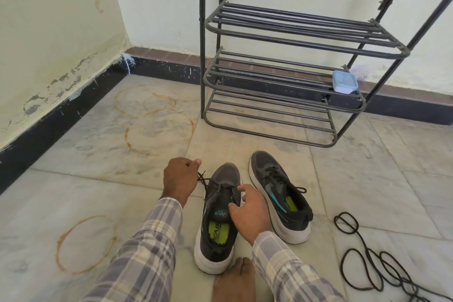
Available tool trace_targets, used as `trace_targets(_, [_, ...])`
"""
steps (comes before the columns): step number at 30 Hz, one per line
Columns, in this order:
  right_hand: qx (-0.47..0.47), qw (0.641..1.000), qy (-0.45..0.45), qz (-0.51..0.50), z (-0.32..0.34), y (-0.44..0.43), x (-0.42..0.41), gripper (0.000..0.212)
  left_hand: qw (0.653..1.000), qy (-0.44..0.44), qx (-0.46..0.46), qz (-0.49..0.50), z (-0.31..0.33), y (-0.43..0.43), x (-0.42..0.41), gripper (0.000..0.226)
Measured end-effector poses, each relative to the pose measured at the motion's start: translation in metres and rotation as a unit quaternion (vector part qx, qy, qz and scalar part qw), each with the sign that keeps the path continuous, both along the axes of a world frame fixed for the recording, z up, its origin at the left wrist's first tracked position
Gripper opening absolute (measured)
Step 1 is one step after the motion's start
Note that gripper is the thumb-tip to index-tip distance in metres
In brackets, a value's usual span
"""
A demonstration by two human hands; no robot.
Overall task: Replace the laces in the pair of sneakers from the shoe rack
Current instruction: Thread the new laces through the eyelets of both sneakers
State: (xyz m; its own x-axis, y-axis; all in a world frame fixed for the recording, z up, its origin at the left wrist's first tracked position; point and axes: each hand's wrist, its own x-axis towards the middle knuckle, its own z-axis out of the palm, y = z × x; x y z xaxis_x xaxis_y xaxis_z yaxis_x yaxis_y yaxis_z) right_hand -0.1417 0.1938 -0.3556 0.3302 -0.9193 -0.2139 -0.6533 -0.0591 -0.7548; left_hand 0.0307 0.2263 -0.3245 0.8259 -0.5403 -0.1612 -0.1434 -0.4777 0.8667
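left hand (pixel 181 179): fist closed on the free end of the old lace (pixel 202 179), held out to the left; judged to be drawing it from the eyelets.
near sneaker (pixel 218 218): on the floor (pixel 122 191), toe pointing away, heel against a bare foot (pixel 232 282); likely braced so the pull does not drag it.
right hand (pixel 247 209): thumb on the tongue, fingers curved over the upper, holding the shoe down.
second sneaker (pixel 279 193): just beside, laced, untouched.
shoe rack (pixel 282 39): behind the pair, no shoes on it.
spare laces (pixel 367 251): loose black coil on the floor at far right, near enough for rethreading.
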Motion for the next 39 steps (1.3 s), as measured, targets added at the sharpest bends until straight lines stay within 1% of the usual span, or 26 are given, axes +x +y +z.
trace_targets(1, [-0.001,1.0,-0.002,0.002,0.0,0.0,-0.001,0.042,0.999,0.043,-0.021,0.014,-0.003,0.0,0.0,0.035])
trace_targets(2, [-0.003,1.0,-0.004,0.003,-0.001,0.001,-0.002,0.043,0.993,0.105,-0.055,0.024,-0.004,0.0,-0.001,0.03])
trace_targets(3, [-0.005,1.0,-0.009,0.004,-0.001,0.002,-0.002,0.043,0.979,0.177,-0.094,0.032,-0.004,-0.001,-0.002,0.025])
trace_targets(5, [-0.014,0.999,-0.035,0.015,0.002,0.003,-0.002,0.04,0.939,0.301,-0.163,0.043,0.001,-0.004,-0.004,0.018])
trace_targets(7, [-0.029,0.997,-0.064,0.032,0.009,0.002,0.004,0.039,0.909,0.364,-0.2,0.029,0.007,-0.006,-0.006,0.013])
trace_targets(8, [-0.039,0.995,-0.078,0.042,0.012,0.0,0.008,0.041,0.903,0.377,-0.206,0.016,0.01,-0.007,-0.007,0.012])
trace_targets(10, [-0.051,0.993,-0.093,0.06,0.017,-0.006,0.017,0.045,0.902,0.382,-0.202,-0.003,0.013,-0.009,-0.007,0.01])
trace_targets(12, [-0.037,0.992,-0.1,0.074,0.024,-0.01,0.026,0.047,0.904,0.38,-0.194,-0.013,0.015,-0.009,-0.007,0.008])
trace_targets(14, [-0.017,0.99,-0.119,0.076,0.028,-0.015,0.031,0.046,0.908,0.381,-0.172,-0.036,0.013,-0.008,-0.007,0.008])
trace_targets(16, [-0.009,0.989,-0.131,0.072,0.028,-0.017,0.035,0.04,0.916,0.376,-0.125,-0.064,0.008,-0.006,-0.007,0.01])
trace_targets(20, [-0.015,0.994,-0.088,0.069,0.016,-0.018,0.037,0.011,0.956,0.283,0.012,-0.082,-0.002,-0.001,-0.006,0.023])
trace_targets(23, [0.001,0.995,-0.066,0.076,0.01,-0.017,0.035,0.009,0.975,0.183,0.098,-0.081,-0.015,0.003,-0.003,0.029])
trace_targets(25, [0.0,0.995,-0.059,0.075,0.008,-0.018,0.035,0.008,0.969,0.107,0.18,-0.131,-0.024,0.005,-0.003,0.024])
trace_targets(26, [-0.001,0.996,-0.056,0.074,0.007,-0.019,0.035,0.007,0.958,0.067,0.232,-0.157,-0.026,0.006,-0.005,0.023])
trace_targets(28, [0.001,0.996,-0.05,0.071,0.006,-0.021,0.036,0.006,0.929,-0.036,0.326,-0.17,-0.028,0.007,-0.011,0.035])
trace_targets(29, [0.005,0.996,-0.049,0.07,0.005,-0.021,0.036,0.006,0.919,-0.087,0.351,-0.157,-0.027,0.006,-0.014,0.041])
trace_targets(30, [0.008,0.996,-0.05,0.069,0.004,-0.021,0.036,0.006,0.915,-0.127,0.357,-0.136,-0.026,0.004,-0.016,0.044])
trace_targets(32, [0.011,0.996,-0.056,0.065,0.001,-0.02,0.035,0.007,0.918,-0.202,0.323,-0.109,-0.024,-0.002,-0.015,0.05])
trace_targets(33, [0.012,0.996,-0.061,0.062,-0.001,-0.02,0.034,0.007,0.908,-0.257,0.304,-0.13,-0.026,-0.006,-0.013,0.055])
trace_targets(34, [0.013,0.996,-0.064,0.059,-0.003,-0.02,0.033,0.008,0.889,-0.307,0.293,-0.173,-0.028,-0.011,-0.012,0.058])
trace_targets(35, [0.016,0.996,-0.064,0.056,-0.004,-0.02,0.032,0.008,0.868,-0.335,0.29,-0.225,-0.03,-0.016,-0.01,0.058])
trace_targets(36, [0.022,0.996,-0.064,0.054,-0.004,-0.021,0.032,0.007,0.85,-0.345,0.295,-0.267,-0.031,-0.02,-0.01,0.052])
trace_targets(37, [0.031,0.996,-0.065,0.052,-0.004,-0.021,0.031,0.007,0.839,-0.346,0.305,-0.289,-0.032,-0.023,-0.01,0.043])
trace_targets(39, [0.048,0.995,-0.077,0.049,-0.004,-0.02,0.03,0.006,0.834,-0.353,0.31,-0.289,-0.034,-0.024,-0.009,0.032])
